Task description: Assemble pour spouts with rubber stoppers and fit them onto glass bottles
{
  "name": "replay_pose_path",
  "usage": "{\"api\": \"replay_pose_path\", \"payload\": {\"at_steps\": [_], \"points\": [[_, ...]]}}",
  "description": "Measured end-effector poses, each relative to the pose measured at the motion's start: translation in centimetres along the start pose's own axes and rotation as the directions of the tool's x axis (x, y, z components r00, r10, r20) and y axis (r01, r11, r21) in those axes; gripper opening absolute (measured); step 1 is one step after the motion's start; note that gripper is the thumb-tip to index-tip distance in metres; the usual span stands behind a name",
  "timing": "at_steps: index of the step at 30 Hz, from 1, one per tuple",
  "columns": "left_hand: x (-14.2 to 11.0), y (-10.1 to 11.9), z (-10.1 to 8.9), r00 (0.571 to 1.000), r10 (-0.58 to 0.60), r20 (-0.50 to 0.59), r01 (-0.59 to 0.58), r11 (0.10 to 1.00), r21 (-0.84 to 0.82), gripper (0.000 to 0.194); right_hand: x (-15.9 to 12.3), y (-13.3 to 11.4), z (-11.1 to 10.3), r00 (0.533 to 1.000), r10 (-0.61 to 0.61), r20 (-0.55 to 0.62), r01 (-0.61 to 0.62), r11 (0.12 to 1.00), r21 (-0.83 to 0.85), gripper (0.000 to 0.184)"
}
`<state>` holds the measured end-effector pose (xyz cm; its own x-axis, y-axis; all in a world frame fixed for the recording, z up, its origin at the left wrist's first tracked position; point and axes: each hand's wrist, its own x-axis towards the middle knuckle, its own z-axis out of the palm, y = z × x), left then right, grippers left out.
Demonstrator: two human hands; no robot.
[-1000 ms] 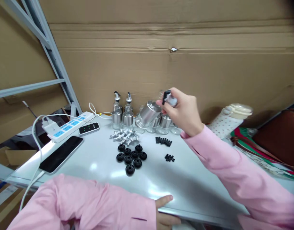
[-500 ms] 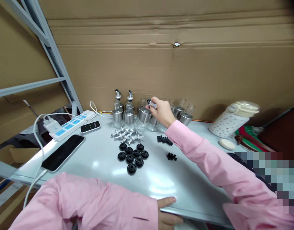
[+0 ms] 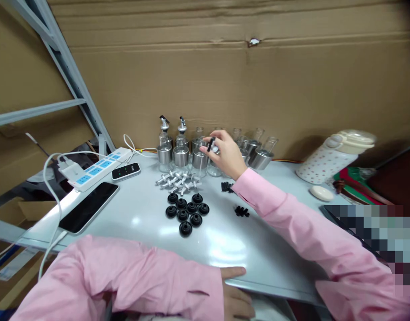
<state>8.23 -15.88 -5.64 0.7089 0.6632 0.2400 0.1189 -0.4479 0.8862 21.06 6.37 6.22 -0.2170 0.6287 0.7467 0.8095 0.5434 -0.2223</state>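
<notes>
My right hand reaches to the back of the white table, fingers pinched on a small spout cap held over a steel-banded glass bottle in the row. Two bottles with spouts fitted stand at the left end of that row. In front lie a pile of silver spouts, a cluster of black stoppers and small black parts. My left hand grips the table's near edge, thumb on top.
A power strip, a small black device and a dark phone lie at the left with white cables. A dotted white flask and a pale oval object sit at the right. Cardboard walls the back; a metal rack stands left.
My right hand has carried the bottle from mid-air back to the row and set it upright. It now holds the spout cap at the bottle's top. The left hand stays put.
</notes>
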Motion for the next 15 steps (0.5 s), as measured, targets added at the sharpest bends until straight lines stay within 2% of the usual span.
{"api": "replay_pose_path", "payload": {"at_steps": [1,2,3,4,5,6,7,8,9,11,13,15], "points": [[0.6,-0.4,-0.8,0.986,0.142,0.084,-0.148,0.986,0.072,0.033,-0.9,-0.5,-0.7,0.998,-0.024,-0.061,0.026,0.999,0.026,0.025],[1.2,-0.6,-1.6,0.960,0.228,0.161,-0.245,0.965,0.094,0.030,-1.9,-1.1,-1.4,0.994,-0.038,-0.101,0.044,0.997,0.057,0.024],[1.8,-0.6,-2.5,0.942,0.251,0.223,-0.271,0.960,0.066,0.021,-3.0,-1.7,-2.1,0.993,-0.054,-0.101,0.064,0.993,0.099,0.023],[2.5,-0.6,-3.2,0.941,0.217,0.259,-0.220,0.975,-0.015,0.008,-4.1,-2.3,-2.8,0.994,-0.075,-0.073,0.085,0.986,0.142,0.021],[3.1,-0.4,-3.9,0.957,0.122,0.263,-0.094,0.989,-0.118,0.011,-5.2,-2.9,-3.5,0.995,-0.091,-0.043,0.097,0.978,0.183,0.021],[3.7,-0.3,-4.3,0.970,-0.019,0.241,0.075,0.971,-0.225,0.020,-6.3,-3.4,-4.0,0.994,-0.112,-0.001,0.109,0.968,0.226,0.024],[4.3,-0.2,-4.6,0.969,-0.129,0.209,0.196,0.919,-0.341,0.026,-7.2,-3.8,-4.5,0.991,-0.129,0.034,0.115,0.957,0.265,0.027],[4.8,-0.2,-4.7,0.964,-0.199,0.175,0.259,0.849,-0.461,0.031,-8.0,-4.1,-4.9,0.985,-0.154,0.079,0.123,0.943,0.310,0.029],[5.2,-0.4,-4.7,0.960,-0.246,0.130,0.276,0.778,-0.564,0.036,-8.7,-4.3,-5.2,0.977,-0.170,0.125,0.116,0.928,0.354,0.030],[5.9,-0.8,-4.5,0.954,-0.296,0.043,0.241,0.675,-0.698,0.047,-9.8,-4.6,-5.6,0.963,-0.164,0.214,0.059,0.902,0.428,0.028],[6.4,-1.3,-4.4,0.941,-0.338,-0.017,0.214,0.632,-0.745,0.054,-10.6,-4.7,-5.7,0.952,-0.098,0.291,-0.052,0.882,0.468,0.027],[6.7,-1.8,-4.3,0.931,-0.363,-0.030,0.211,0.606,-0.767,0.057,-11.2,-4.8,-5.8,0.939,-0.033,0.343,-0.144,0.866,0.479,0.034]]}}
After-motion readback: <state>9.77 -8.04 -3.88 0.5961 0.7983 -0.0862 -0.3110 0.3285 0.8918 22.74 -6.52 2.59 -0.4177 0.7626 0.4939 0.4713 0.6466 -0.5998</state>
